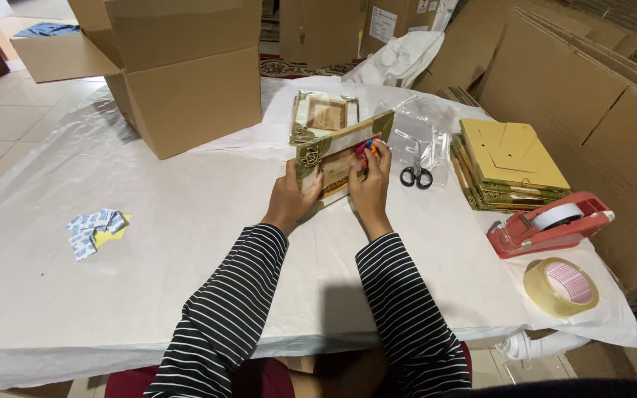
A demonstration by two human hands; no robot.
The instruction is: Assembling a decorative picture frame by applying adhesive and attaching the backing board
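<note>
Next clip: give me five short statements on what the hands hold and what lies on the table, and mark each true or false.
1. The left hand grips the picture frame by its left edge. True.
2. The right hand rests flat on the tape dispenser. False: it is at the frame's right side, pinching a small colourful object; the red dispenser sits apart at the right.
3. Black-handled scissors lie right of the held frame. True.
4. The roll of clear tape is stacked on the pile of frames. False: it lies on the table near the front right corner.
5. An open cardboard box stands at the table's far left. True.
</note>
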